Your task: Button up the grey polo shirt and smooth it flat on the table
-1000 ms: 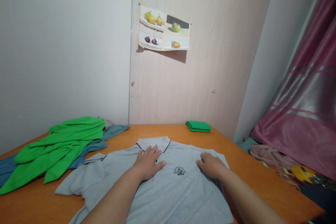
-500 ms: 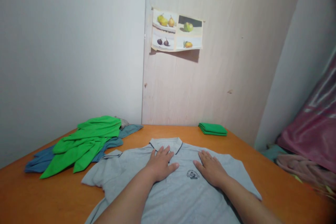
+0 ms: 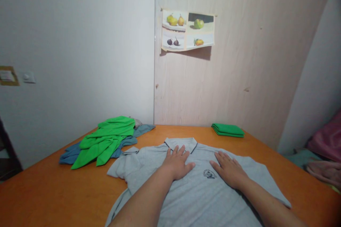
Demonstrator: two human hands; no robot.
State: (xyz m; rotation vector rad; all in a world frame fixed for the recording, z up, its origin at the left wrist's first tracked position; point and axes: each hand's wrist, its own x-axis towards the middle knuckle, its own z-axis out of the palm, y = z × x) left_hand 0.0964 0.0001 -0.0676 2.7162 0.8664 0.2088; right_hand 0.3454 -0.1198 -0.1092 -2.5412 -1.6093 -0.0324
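Soft, muted light falls from above the fruit-painting poster (image 3: 188,30), casting a shadow directly beneath it. Well below the poster, the grey polo shirt's (image 3: 197,195) badge lettering blurs; far right of the poster, the frame's edge darkens.

On the surface (image 3: 48,198) lies 1 polo shirt (image 3: 197,198); behind it, clothes pile (image 3: 113,134) left, folded cloth (image 3: 227,130) right.

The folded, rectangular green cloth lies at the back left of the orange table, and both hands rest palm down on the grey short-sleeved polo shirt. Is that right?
Not quite: the folded green cloth lies at the back right of the orange table, as the head view shows. The left hand and right hand do rest palm down on the grey polo shirt.
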